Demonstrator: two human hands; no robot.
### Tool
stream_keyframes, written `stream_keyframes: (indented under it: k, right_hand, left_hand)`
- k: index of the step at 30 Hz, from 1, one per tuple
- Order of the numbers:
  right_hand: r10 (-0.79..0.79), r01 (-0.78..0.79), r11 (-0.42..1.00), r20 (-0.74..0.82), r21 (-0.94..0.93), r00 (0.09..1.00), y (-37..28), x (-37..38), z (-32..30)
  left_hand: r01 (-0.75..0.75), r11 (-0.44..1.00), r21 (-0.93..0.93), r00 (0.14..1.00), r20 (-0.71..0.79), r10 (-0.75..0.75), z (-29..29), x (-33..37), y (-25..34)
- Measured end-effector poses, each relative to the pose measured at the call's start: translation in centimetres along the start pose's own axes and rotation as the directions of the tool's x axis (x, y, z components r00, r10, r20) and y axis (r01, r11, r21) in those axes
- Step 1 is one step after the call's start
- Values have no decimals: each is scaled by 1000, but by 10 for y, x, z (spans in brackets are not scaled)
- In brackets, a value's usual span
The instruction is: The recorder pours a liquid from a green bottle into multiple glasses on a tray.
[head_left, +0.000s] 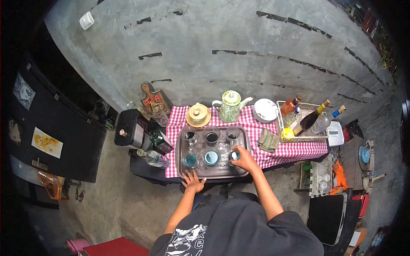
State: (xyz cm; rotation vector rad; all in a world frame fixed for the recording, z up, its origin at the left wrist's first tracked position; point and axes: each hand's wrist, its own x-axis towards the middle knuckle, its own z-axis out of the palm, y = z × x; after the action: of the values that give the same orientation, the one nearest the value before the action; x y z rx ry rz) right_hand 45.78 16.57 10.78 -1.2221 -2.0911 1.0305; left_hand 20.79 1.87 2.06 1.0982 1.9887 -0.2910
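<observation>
Left hand point(193, 181) on tray point(183, 169) edge; right hand point(244, 157) gripping glass point(234, 156).

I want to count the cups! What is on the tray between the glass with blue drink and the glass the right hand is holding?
In the head view, one glass with pale blue liquid stands between the blue-drink glass and the glass in the right hand on the tray.

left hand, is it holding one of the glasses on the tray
No, the left hand lies flat on the near edge of the tray, while the right hand grips a glass.
</observation>
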Motion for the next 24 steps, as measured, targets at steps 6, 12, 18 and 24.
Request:
stream_keyframes:
  k: [6, 12, 18, 24]
  right_hand:
    - [54, -54, 998, 35, -14, 998, -9, 1, -1]
    - [37, -37, 999, 54, -6, 998, -10, 2, -4]
    - [35, -34, 999, 67, -23, 997, -9, 1, -4]
    - [25, -23, 999, 77, -37, 997, -10, 3, -4]
  left_hand:
    - [1, 1000, 8, 1000, 4, -1, -1, -1, -1]
    - [10, 1000, -7, 1000, 7, -10, -4, -4, 0]
    - [11, 1000, -6, 1000, 3, -11, -3, -4, 1]
    - [1, 1000, -6, 1000, 2, -1, -1, -3, 0]
